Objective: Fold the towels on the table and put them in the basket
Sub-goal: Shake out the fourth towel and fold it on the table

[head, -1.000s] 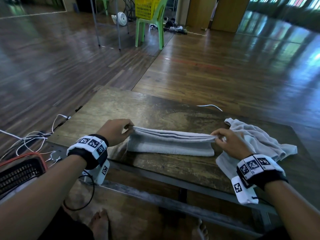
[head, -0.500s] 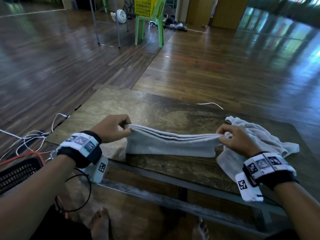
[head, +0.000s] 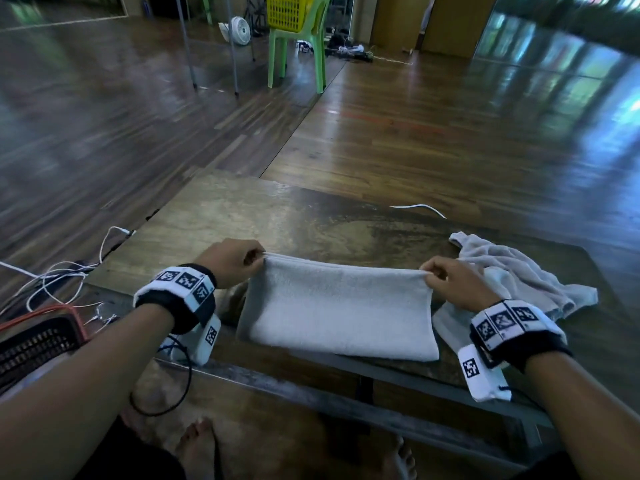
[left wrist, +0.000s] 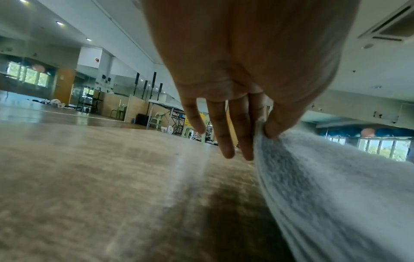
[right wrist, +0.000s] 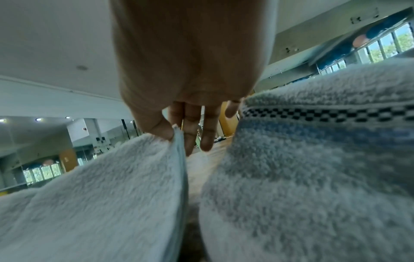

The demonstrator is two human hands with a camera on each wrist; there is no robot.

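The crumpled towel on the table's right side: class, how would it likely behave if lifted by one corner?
The crumpled towel would probably hang limp, since it lies in soft, loose folds. It likely weighs little: the folded towel sags between the left hand and right hand on a fingertip pinch alone. Its fuzzy pile suggests it won't slip.

Large hall: mirrored walls (left wrist: 116, 99), polished wooden floor (head: 450, 133).

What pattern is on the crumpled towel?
The crumpled towel has a stripe of small dark and white checks across pale grey cloth. The right wrist view shows it best.
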